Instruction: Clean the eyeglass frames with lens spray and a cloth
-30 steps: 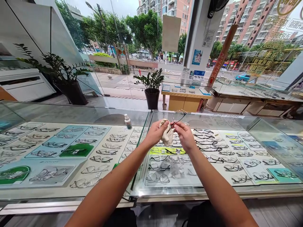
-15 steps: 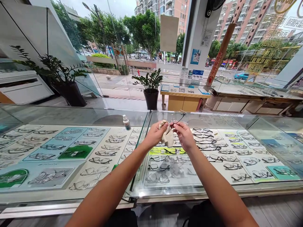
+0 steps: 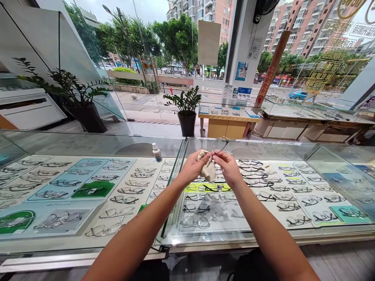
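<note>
Over the glass counter, my left hand [image 3: 193,167] is closed on a pale cream cloth [image 3: 209,171] that hangs down in folds. The cloth is wrapped about part of a pair of eyeglasses [image 3: 225,146], whose thin dark temple sticks up to the right. My right hand [image 3: 227,166] pinches the frame of these glasses close beside the cloth. The lenses are mostly hidden by the fingers and cloth. To the left, a small white bottle [image 3: 157,152] with a dark label stands upright on the counter top.
Rows of eyeglasses [image 3: 125,199] lie under the glass of the display counter [image 3: 222,236]. A metal-edged seam divides the left and right cases. Beyond stand a potted plant [image 3: 187,121], a wooden display table [image 3: 222,127] and a tall window.
My hands have drawn slightly closer together at the cloth, and the cloth has shifted a little to the right. The glasses' temple has tilted slightly. The bottle has stayed put.
</note>
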`<state>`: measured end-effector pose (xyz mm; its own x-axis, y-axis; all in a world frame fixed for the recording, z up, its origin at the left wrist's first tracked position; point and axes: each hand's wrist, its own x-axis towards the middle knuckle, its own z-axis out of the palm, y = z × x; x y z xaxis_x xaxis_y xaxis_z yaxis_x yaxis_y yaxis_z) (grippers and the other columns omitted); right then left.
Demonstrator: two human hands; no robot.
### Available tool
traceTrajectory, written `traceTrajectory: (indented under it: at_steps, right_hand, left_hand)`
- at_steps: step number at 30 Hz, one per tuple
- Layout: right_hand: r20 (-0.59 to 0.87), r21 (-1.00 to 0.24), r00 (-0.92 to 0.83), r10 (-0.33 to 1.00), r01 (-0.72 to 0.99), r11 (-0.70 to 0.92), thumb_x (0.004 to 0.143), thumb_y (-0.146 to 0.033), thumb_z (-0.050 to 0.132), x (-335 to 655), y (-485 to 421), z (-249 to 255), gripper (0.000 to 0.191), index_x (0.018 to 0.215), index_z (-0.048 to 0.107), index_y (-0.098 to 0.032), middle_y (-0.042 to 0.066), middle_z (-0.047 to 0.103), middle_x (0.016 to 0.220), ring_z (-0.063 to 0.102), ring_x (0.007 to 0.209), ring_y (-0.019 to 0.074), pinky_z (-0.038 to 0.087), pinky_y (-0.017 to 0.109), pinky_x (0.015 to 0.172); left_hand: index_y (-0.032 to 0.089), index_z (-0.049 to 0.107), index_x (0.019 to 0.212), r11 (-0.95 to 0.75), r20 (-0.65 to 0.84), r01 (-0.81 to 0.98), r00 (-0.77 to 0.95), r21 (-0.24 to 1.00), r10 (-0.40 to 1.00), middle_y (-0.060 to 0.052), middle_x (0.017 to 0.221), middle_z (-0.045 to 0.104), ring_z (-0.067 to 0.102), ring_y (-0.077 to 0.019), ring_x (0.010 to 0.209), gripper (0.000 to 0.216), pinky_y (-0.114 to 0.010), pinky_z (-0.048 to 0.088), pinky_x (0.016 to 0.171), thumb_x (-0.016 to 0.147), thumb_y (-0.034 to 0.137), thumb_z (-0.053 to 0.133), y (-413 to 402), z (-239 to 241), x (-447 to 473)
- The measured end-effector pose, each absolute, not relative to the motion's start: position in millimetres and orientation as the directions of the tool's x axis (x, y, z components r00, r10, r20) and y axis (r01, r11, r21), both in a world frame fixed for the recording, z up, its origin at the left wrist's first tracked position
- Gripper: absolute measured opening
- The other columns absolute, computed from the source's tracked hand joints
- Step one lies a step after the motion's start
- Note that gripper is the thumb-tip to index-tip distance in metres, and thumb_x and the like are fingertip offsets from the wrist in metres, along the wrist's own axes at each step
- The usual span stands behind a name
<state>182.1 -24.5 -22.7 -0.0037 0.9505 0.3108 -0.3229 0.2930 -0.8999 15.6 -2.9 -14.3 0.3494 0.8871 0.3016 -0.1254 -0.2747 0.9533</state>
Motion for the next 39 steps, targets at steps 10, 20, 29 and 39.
traceTrajectory:
  at_steps: [10, 20, 29, 39]
  right_hand:
    - [0.362, -0.904, -0.001, 0.932, -0.245, 0.35, 0.08, -0.047, 0.086, 185.3, -25.1, -19.7, 0.023, 0.093, 0.087, -0.027, 0.006, 0.079, 0.105, 0.069, 0.105, 0.0255, 0.055, 0.04, 0.098]
    - [0.335, -0.894, 0.049, 0.941, -0.3, 0.334, 0.076, -0.045, 0.091, 188.3, -22.4, -21.2, 0.022, 0.088, 0.088, -0.027, 0.005, 0.074, 0.098, 0.065, 0.103, 0.0234, 0.053, 0.038, 0.097]
    - [0.337, -0.87, 0.122, 0.934, -0.339, 0.358, 0.076, -0.046, 0.089, 201.7, -17.6, -15.8, 0.024, 0.089, 0.084, -0.026, 0.006, 0.079, 0.109, 0.067, 0.104, 0.0235, 0.051, 0.038, 0.096]
    - [0.408, -0.891, 0.103, 0.907, -0.17, 0.421, 0.09, -0.047, 0.071, 201.9, -18.5, -14.4, 0.023, 0.086, 0.07, -0.024, 0.007, 0.081, 0.105, 0.07, 0.105, 0.0247, 0.051, 0.038, 0.093]
  left_hand:
    - [0.017, 0.064, 0.096, -0.227, 0.271, -0.153, 0.415, 0.962, 0.868, 0.003, 0.076, 0.056, 0.048, -0.0102, 0.066, 0.05, -0.023, 0.038, 0.061, 0.08, 0.06, 0.084, -5.6, -8.1, 10.9]
    - [0.018, 0.061, 0.082, -0.284, 0.318, -0.155, 0.283, 0.946, 0.905, 0.001, 0.074, 0.058, 0.05, -0.0118, 0.065, 0.055, -0.025, 0.043, 0.063, 0.086, 0.072, 0.071, 2.9, -18.6, 16.8]
    - [0.021, 0.062, 0.086, -0.395, 0.409, 0.15, -0.079, 0.906, 0.909, -0.002, 0.079, 0.061, 0.054, -0.018, 0.073, 0.048, -0.03, 0.039, 0.066, 0.099, 0.066, 0.049, 41.1, -19.1, -25.1]
    - [0.015, 0.064, 0.119, -0.14, 0.27, 0.928, 0.044, 0.346, 0.962, -0.021, 0.122, 0.07, 0.063, -0.0366, 0.116, 0.031, -0.046, 0.046, 0.096, 0.099, 0.029, 0.045, 52.3, -43.1, -36.1]
